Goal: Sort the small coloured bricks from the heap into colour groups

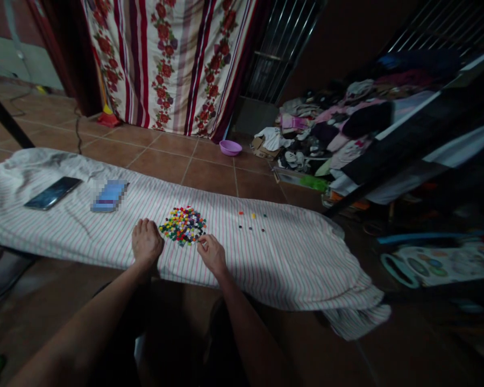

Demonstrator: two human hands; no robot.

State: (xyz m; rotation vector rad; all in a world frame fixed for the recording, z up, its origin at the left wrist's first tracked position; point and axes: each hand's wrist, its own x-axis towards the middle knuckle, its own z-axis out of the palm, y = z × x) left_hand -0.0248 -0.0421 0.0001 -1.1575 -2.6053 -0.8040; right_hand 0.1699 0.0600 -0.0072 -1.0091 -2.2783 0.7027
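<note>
A heap of small multicoloured bead-like pieces (181, 224) lies on a striped cloth (290, 269). My left hand (147, 241) rests on the cloth just left of the heap, palm down, its fingers lying flat. At the heap's lower right edge is my right hand (212, 253), thumb and fingertips pinched together. Whatever sits between those fingertips is too small to make out. Farther right, several single pieces lie apart in two short rows, among them an orange one (241, 213), a yellow one (254, 216) and a dark red one (262, 230).
A dark phone (53, 193) and a second phone with a blurred screen (109, 195) lie on the cloth's left part. Beyond it, a purple basin (230, 148) stands on the tiled floor before a floral curtain (165, 64). Clothes (326, 126) are piled at right.
</note>
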